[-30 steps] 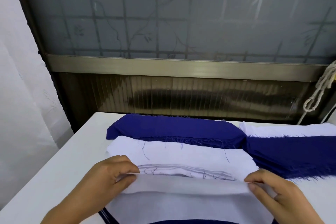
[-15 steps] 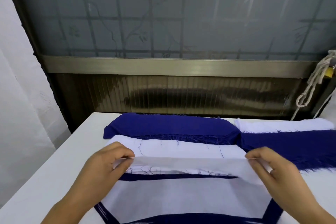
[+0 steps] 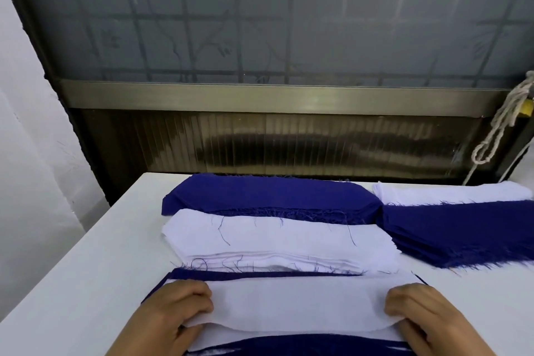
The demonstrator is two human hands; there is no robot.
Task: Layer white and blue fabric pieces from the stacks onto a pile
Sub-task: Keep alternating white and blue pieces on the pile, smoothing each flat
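White table [image 3: 95, 283] runs from the window wall toward the camera, fabric laid across its middle and right. Far row: a blue stack [image 3: 268, 196] at centre, a second blue stack [image 3: 468, 228] fanned out to the right with a white stack [image 3: 450, 193] behind it. Just in front of the centre blue stack lies the thick white supply stack [image 3: 274, 243], loose blue threads across its top and frayed front edge. Nearest the camera, the working pile [image 3: 179, 273]: a blue layer shows along its far edge, at the left corner, and again at the bottom of the view. On top lies one white piece [image 3: 297, 306], spread flat between the hands, its near edge curving and slightly lifted. Step in hand, by my reading: setting this white piece down on the pile and squaring it up. Left hand [image 3: 176, 315] grips the piece's left end, fingers curled over the top, thumb apparently tucked beneath the edge. Right hand [image 3: 424, 318] holds the right end likewise, fingers bent over the cloth. So the piece lies stretched between both grips, each hand at one short end, cloth already resting on the pile. Next move likely calls for letting go, smoothing the near edge flat, then reaching to a blue stack for the following layer; thin cloth may shift on release.
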